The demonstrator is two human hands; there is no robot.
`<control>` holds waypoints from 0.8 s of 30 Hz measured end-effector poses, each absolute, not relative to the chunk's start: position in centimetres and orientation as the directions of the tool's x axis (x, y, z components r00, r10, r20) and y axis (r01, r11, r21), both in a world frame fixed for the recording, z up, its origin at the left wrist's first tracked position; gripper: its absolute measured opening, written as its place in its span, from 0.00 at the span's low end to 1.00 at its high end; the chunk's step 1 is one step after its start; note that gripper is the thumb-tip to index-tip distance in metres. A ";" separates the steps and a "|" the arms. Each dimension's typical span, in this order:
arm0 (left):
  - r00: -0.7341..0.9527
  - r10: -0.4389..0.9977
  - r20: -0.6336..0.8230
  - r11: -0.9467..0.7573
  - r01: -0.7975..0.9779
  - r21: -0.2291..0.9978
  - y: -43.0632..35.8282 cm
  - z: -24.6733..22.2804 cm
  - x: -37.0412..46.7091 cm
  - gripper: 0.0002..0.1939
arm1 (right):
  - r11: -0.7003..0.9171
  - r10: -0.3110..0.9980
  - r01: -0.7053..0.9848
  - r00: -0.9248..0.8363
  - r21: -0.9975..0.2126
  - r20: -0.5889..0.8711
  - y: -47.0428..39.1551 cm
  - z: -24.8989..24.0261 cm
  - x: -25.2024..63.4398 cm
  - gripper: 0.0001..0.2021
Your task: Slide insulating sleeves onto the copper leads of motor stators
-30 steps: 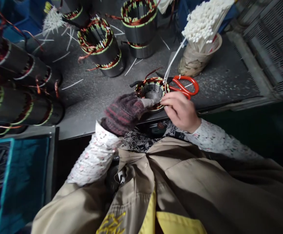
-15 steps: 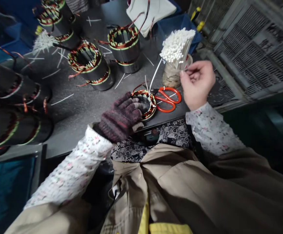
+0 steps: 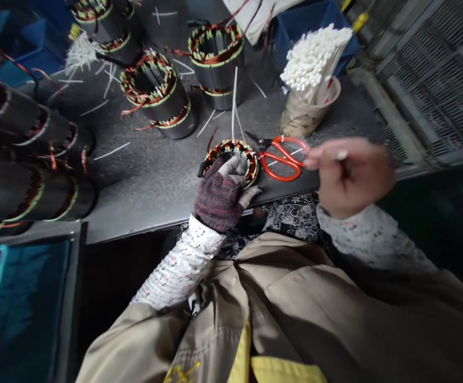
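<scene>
Stator [image 3: 231, 159] with copper windings sits at the near edge of the dark counter [image 3: 147, 170], right in front of the person; two white ties [image 3: 234, 101] stick up from its far rim. The left hand [image 3: 221, 191], in a dark knitted glove, rests on the stator's near side with its fingers curled over the rim and into the bore. The right hand [image 3: 349, 173] hovers to the right, past the counter's edge — blurred, its fingers pinched together on the white end of a tie [image 3: 341, 155]. Orange-handled scissors [image 3: 281, 155] lie just beside the stator on its right, between it and the right hand. Behind them a wrapped cup [image 3: 307, 111] stuffed with white ties stands near the counter's right edge. Farther back two taller stators [image 3: 157, 93] stand upright with loose ties scattered about them, and more lie stacked on their sides along the left [image 3: 24, 159]. Open counter shows only to the left of the near stator — a bare dark patch running to the front edge. A wire grid [image 3: 427, 74] closes off the right side.
</scene>
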State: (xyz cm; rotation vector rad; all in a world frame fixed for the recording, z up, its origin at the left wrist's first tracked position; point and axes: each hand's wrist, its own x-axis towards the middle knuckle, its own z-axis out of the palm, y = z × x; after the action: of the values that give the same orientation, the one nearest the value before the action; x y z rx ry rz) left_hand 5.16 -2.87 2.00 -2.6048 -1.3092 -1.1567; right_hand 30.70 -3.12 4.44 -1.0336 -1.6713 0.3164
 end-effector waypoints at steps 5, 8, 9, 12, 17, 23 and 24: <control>0.399 0.732 0.553 -0.614 0.738 0.280 -3.0 2.0 5.4 0.09 | 0.825 0.560 0.278 -0.291 -0.492 0.775 -7.1 2.1 29.1 0.05; 0.396 0.726 0.562 -0.611 0.746 0.264 -3.2 2.1 5.4 0.14 | 0.818 0.572 0.258 -0.263 -0.515 0.777 -7.4 1.0 28.9 0.07; 0.393 0.718 0.574 -0.617 0.740 0.266 -3.3 2.1 5.4 0.18 | 0.809 0.583 0.266 -0.262 -0.523 0.769 -7.4 1.0 29.0 0.08; 0.384 0.722 0.576 -0.614 0.739 0.276 -3.3 2.1 5.3 0.29 | 0.759 0.648 0.308 -0.264 -0.574 0.715 -7.7 1.7 29.2 0.09; 0.358 0.777 0.517 -0.569 0.752 0.334 -3.2 2.1 5.3 0.33 | 0.605 0.796 0.316 -0.266 -0.731 0.544 -7.8 3.2 29.1 0.14; 0.338 0.784 0.521 -0.557 0.753 0.349 -3.3 2.0 5.5 0.34 | 0.510 0.859 0.238 -0.179 -0.826 0.479 -6.1 3.1 27.1 0.19; 0.339 0.778 0.529 -0.560 0.757 0.338 -3.4 2.0 5.5 0.34 | 0.501 0.865 0.213 -0.162 -0.839 0.475 -5.8 3.0 26.8 0.20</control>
State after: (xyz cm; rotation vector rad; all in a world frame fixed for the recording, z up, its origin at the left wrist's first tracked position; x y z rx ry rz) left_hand 5.47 -3.37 2.01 -2.5973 -1.4887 -1.0548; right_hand 26.78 -5.77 2.95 -0.9310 -1.6660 0.7555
